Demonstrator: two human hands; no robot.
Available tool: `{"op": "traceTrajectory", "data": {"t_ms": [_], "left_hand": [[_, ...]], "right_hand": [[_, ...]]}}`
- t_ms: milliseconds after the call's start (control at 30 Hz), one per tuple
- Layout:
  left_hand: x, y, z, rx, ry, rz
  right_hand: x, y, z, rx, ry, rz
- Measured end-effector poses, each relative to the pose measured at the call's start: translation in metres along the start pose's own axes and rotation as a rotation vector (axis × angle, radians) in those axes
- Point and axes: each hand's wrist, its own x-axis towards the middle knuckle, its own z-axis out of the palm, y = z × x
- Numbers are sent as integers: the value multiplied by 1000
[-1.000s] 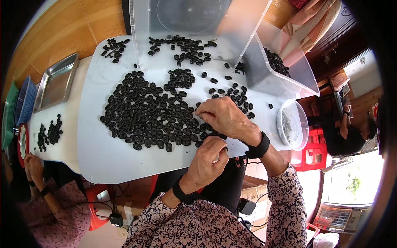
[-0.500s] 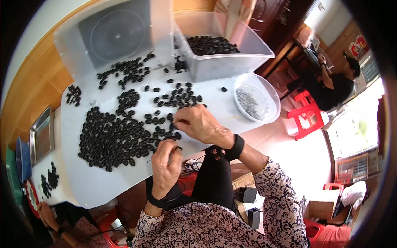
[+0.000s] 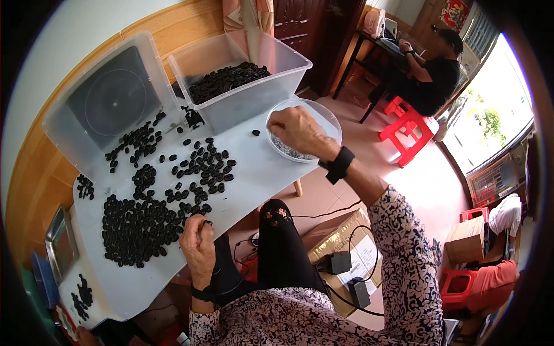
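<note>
Several small black oval pieces [image 3: 144, 222] lie spread over a white table [image 3: 254, 173]. My left hand [image 3: 197, 239] rests at the table's near edge beside the big pile and pinches one black piece between its fingertips. My right hand [image 3: 297, 130], with a black wristband, reaches into a clear round bowl [image 3: 329, 118] that holds small grey bits; its fingers are bent down into the bowl and I cannot see what they grip. A clear plastic bin [image 3: 248, 92] full of black pieces stands just behind the bowl.
An upturned clear lid [image 3: 109, 104] leans at the table's far left. A metal tray [image 3: 57, 245] sits at the left end. A cardboard box [image 3: 346, 242] with black adapters and cables lies on the floor by my knees. Another person sits at a desk beyond red stools [image 3: 407, 124].
My right hand left the pile of black pieces and moved right into the round bowl. My left hand stayed at the table edge. The view swung right.
</note>
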Motion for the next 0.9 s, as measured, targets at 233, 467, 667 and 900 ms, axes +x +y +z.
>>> {"op": "traceTrajectory", "data": {"t_ms": [233,467,667,900], "left_hand": [[2,3,4,-10,-21,6],[2,3,3,51,-31,30],[0,1,4,45,-26,38],[1,1,6,16,-23,55]], "right_hand": [[-1,103,-17,-188,-107,62],[7,94,-11,-252,-257,37],[3,64,-5,-173,-338,201],[2,78,-1,-211,-326,70]]}}
